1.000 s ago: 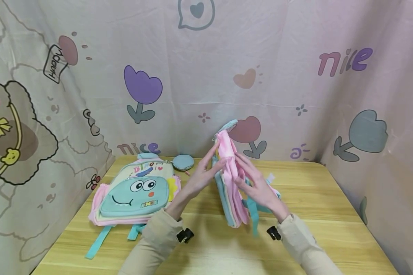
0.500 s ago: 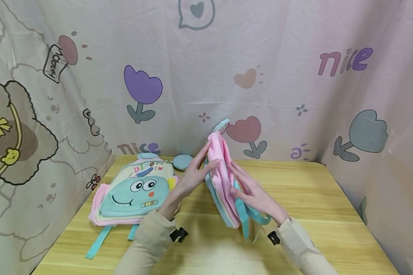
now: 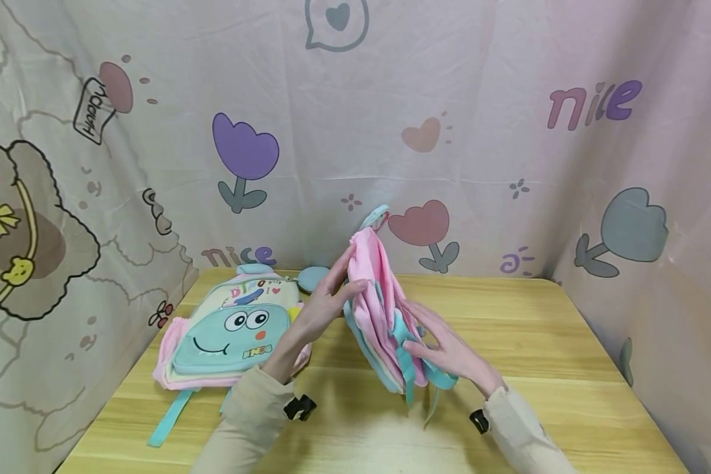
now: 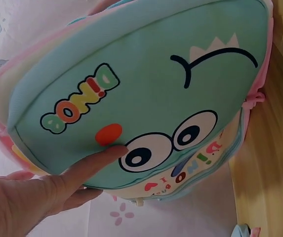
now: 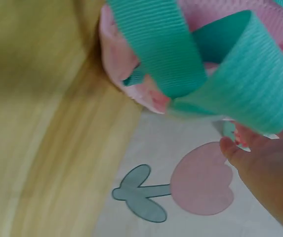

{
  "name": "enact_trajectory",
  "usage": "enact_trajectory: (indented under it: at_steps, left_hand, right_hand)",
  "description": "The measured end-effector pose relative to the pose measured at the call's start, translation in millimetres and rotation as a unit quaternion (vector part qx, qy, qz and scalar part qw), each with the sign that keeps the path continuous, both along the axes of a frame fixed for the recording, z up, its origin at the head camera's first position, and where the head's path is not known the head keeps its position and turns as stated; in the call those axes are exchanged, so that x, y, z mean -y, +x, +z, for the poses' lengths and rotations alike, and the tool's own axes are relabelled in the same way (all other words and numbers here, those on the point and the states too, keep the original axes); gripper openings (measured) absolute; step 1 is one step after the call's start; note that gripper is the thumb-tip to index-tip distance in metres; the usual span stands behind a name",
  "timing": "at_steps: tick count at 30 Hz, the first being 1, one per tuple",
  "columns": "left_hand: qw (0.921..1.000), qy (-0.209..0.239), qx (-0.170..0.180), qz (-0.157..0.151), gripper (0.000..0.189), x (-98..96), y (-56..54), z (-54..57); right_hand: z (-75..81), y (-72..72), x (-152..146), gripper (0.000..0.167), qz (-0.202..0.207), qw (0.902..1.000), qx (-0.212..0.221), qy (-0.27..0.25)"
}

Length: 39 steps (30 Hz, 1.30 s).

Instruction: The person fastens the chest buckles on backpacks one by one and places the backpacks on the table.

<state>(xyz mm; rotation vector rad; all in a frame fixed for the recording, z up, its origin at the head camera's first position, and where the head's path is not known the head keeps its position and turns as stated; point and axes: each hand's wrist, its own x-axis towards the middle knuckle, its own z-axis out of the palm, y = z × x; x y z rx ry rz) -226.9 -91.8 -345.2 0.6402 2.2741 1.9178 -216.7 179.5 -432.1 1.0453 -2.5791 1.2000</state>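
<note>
A pink, cream and teal child's backpack [image 3: 364, 263] stands edge-on on the wooden table, leaning left, between both hands. In the left wrist view its dinosaur-face front pocket [image 4: 146, 89] fills much of the picture. My left hand [image 3: 320, 306] rests on the front with straight fingers, one of them [image 4: 94, 165] near a printed eye; its thumb lies toward the pink side. My right hand [image 3: 450, 349] is at the back panel, fingers extended and partly hidden behind the bag. Teal shoulder straps [image 5: 230, 74] hang loosely beside it. A light blue top loop [image 3: 374, 217] sticks up.
A matching backpack [image 3: 231, 336] lies face up at the left, a teal strap [image 3: 172, 418] trailing toward the front. Beside its top is a round blue pouch [image 3: 313, 280]. A printed curtain [image 3: 480, 145] hangs behind the table [image 3: 539, 368].
Both hands have shifted left with the backpack, which now leans further left and shows more of its straps. My right hand has slid lower along the back.
</note>
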Motion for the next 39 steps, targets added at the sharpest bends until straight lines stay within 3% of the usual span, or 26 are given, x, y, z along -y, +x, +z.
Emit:
enact_trajectory:
  at_steps: [4, 10, 18, 23, 31, 39]
  left_hand:
    - [0.9999, 0.007, 0.011, -0.009, 0.073, 2.4, 0.8, 0.9]
    - [0.9999, 0.0, 0.015, -0.006, 0.071, 5.3, 1.2, 1.6]
    - [0.9984, -0.034, -0.008, 0.044, 0.079, 10.8, -0.2, -1.4]
    - [0.998, -0.034, -0.004, 0.054, 0.084, 13.4, -1.9, -7.5]
    - [0.9983, -0.02, -0.003, 0.054, 0.087, 13.6, -6.2, -17.5]
    - [0.9974, -0.001, 0.042, 0.059, 0.083, 12.0, -10.8, -27.3]
  right_hand:
    - [-6.8, 0.9, -4.9, 0.074, -0.01, 0.9998, 0.011, 0.015]
    - [-16.2, 0.4, -10.7, 0.079, -0.01, 0.9976, 0.066, 0.019]
    - [-27.8, -1.7, -18.1, 0.094, -0.008, 0.9905, 0.136, -0.017]
    - [-34.8, -3.5, -19.9, 0.102, 0.003, 0.9872, 0.153, -0.047]
    - [-41.9, -3.6, -26.7, 0.091, -0.022, 0.9841, 0.169, -0.049]
    - [-50.5, -6.2, -37.9, 0.077, -0.056, 0.9835, 0.165, -0.05]
